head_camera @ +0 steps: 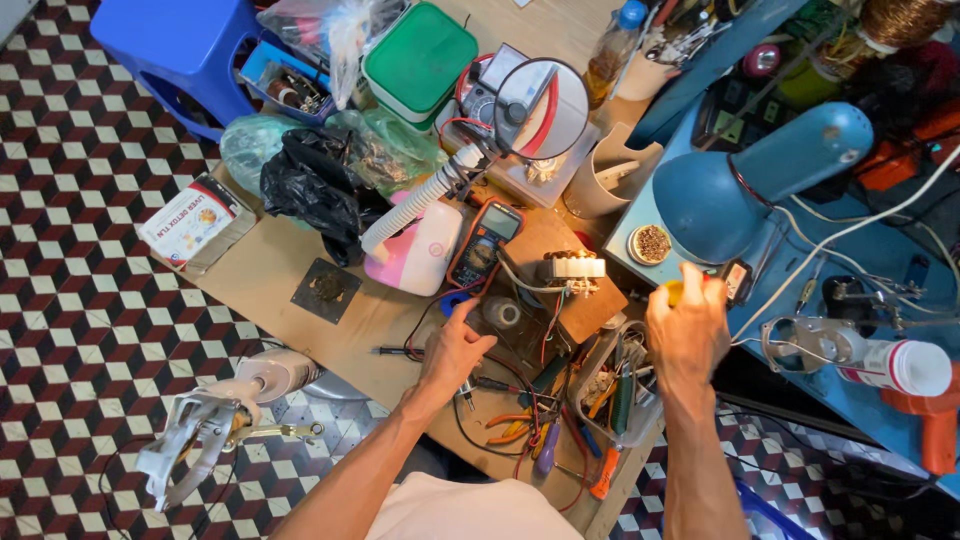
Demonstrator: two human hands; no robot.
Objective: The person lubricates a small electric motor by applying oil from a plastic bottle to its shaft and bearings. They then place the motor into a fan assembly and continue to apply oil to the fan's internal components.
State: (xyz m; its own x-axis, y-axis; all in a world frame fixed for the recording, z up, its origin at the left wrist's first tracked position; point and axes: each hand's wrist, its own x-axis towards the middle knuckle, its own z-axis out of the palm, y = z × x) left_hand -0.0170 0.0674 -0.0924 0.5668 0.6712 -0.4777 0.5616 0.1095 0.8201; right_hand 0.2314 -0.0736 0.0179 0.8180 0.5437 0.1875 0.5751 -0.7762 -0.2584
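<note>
My left hand (456, 348) rests on the wooden workbench (270, 270), its fingers touching a small blue piece below an orange-edged multimeter (484, 243). My right hand (688, 325) is raised and closed around a yellow-handled tool (676, 290), just under a blue desk lamp (755, 180). Between the hands a small transformer with a white bobbin (573, 268) sits on a brown board (560, 275) with wires running off it. A roll of clear tape (502, 313) lies beside my left hand.
A round magnifier (541, 108) on a white flexible arm rises from a pink base (415, 255). Pliers and screwdrivers (560, 415) crowd the near edge. Black bag (315, 185), green-lidded box (420, 60), blue stool (185, 50) and a fan part (215, 425) lie left.
</note>
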